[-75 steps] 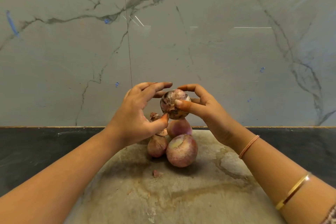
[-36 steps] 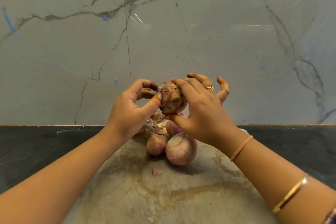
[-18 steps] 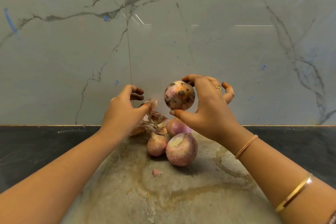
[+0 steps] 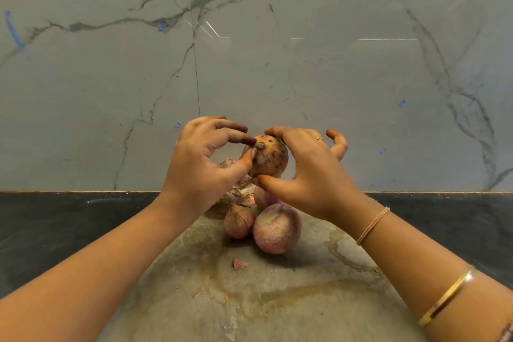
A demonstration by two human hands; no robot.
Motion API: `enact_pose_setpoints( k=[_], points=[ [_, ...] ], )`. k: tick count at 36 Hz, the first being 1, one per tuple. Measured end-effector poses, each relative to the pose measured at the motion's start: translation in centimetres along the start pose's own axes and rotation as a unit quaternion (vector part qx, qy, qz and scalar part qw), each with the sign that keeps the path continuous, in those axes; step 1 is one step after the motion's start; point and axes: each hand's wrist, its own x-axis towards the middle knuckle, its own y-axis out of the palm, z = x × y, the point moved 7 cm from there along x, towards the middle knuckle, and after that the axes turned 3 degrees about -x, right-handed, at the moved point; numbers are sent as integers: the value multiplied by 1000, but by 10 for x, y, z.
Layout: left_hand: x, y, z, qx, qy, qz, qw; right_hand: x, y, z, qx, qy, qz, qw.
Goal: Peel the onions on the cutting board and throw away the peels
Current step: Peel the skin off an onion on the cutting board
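A spotted, partly skinned onion (image 4: 269, 157) is held in the air above the board. My right hand (image 4: 308, 172) grips it from the right, thumb beneath. My left hand (image 4: 205, 164) pinches at its stem end with thumb and forefinger. Below, on the worn stone cutting board (image 4: 277, 300), lie a large peeled onion (image 4: 276, 229), a small unpeeled one (image 4: 238, 221) and another peeled one (image 4: 263, 197) partly hidden behind them. A heap of dry peels (image 4: 238, 191) sits at the board's far edge, mostly behind my left hand.
A small peel scrap (image 4: 239, 264) lies on the board in front of the onions. The board rests on a dark countertop (image 4: 55, 230). A grey marble wall (image 4: 249, 64) rises directly behind it.
My left hand dropped a peel on the heap, then came back to the onion's stem end. My right hand turned the onion and lowered it slightly.
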Motion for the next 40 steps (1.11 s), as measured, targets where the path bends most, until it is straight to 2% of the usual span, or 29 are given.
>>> enact_pose_setpoints(
  k=[6,19,27,40],
  points=[
    [-2,2,-4,-8,-20,-25,999,-1,-2,5,-25,-21,-2,999],
    [-2,-4,-1,40,-6,-54,998,-2,2,11,-37,-33,6,999],
    [-1,1,-11,41,60,2,997,-2,3,0,11,-6,16,1000],
    [3,-1,-8,-5,46,37,998,-3,4,0,56,-14,54,997]
  ],
)
